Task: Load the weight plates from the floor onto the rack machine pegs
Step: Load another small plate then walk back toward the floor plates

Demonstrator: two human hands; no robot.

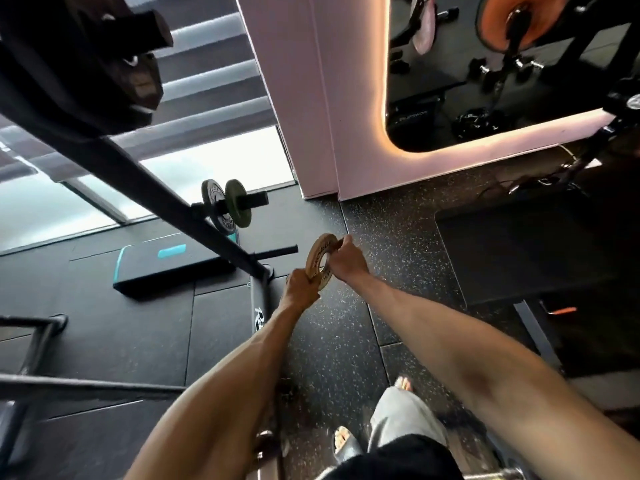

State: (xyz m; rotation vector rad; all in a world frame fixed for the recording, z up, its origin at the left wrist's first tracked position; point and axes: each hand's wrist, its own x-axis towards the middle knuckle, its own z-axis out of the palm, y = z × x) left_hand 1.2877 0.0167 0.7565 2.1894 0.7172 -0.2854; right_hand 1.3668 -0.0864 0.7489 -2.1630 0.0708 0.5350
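- I see both bare hands holding one small tan weight plate (320,260) upright, just below frame centre, above the speckled floor (398,244).
- My left hand (300,284) pinches the plate's rim at its 7 o'clock edge, fingers curled tight.
- My right hand (347,258) grips the rim at 2 o'clock, fingers closed over the edge.
- At 9 o'clock from the plate, just beside it, a bare lower peg (277,251) juts from the black rack frame (145,178).
- At 11 o'clock, an upper peg (254,199) carries two dark plates (227,209).
- At 8 o'clock, a black pad with teal trim (166,268) lies flat.
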